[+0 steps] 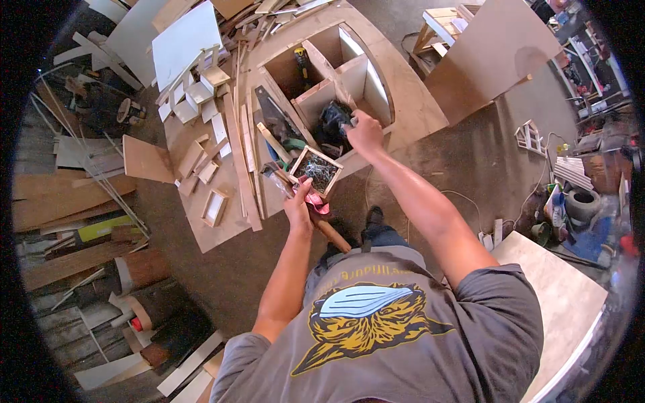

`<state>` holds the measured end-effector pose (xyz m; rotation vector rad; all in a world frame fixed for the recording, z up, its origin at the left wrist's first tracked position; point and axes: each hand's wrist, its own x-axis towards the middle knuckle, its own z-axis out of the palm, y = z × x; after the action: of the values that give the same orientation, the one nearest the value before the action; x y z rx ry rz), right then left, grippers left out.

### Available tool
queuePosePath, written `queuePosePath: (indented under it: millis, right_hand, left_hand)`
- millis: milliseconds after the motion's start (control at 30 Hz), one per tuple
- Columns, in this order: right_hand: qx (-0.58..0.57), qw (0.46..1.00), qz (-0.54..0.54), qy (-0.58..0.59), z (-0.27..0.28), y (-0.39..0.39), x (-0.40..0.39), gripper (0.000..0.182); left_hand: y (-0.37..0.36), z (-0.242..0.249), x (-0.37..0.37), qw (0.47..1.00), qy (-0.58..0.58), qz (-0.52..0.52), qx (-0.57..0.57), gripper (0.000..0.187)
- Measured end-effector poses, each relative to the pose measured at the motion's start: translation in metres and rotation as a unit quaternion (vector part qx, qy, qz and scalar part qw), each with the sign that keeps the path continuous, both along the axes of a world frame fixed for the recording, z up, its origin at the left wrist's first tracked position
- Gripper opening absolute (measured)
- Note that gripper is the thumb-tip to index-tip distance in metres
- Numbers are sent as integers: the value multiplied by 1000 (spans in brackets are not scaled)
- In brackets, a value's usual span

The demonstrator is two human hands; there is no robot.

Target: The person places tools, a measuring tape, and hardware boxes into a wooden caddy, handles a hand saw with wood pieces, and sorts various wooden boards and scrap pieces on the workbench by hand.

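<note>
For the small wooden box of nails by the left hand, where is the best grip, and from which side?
Probably the bare near rim of the small wooden box, taken from the person's side by the left hand. It sits open-topped and full of nails, so a rim pinch keeps it level.

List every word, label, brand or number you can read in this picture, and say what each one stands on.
Grey T-shirt: a curved line of yellow lettering above the printed emblem, seen upside down and too blurred to read.
Yellow-green board among the stacked wood on the left: no lettering can be made out.
Small wooden box by the left hand, and the black bundle at the right hand: no text visible.
</note>
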<state>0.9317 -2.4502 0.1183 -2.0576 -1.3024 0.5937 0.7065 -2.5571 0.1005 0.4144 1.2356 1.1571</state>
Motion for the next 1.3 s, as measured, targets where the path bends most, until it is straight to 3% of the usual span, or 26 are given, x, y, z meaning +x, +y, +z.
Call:
queuePosePath:
  millis: [233,333,467,600,767,933,1033,1167,1300]
  right_hand:
    - [77,992,-81,58,85,-29,37,30]
    - [91,991,-84,40,94,-32,53,32]
    - [81,994,-64,44,72,-15,73,33]
    - [59,996,-57,36,54,6,83,33]
    - [-2,997,-37,63,-26,45,100,34]
    - [9,997,-31,68,-19,37,94,39]
    - [14,955,-23,295,-30,32,97,31]
    - [12,927,110,358,25,-6,75,9]
    - [67,897,154,410,2,4,38,8]
  left_hand:
    - [6,-1,4,998,-8,-61,21,30]
    - [8,2,9,997,-27,-77,18,31]
    - [21,-29,20,996,8,-58,62,31]
    - [22,1,37,998,19,-30,57,34]
    - [31,-17,41,1000,6,6,22,30]
    - [30,8,48,1000,6,24,-1,32]
    - [29,-2,40,1000,-10,24,-1,32]
    - [24,-10,30,998,-2,49,29,34]
    - [22,-30,21,998,-17,61,21,31]
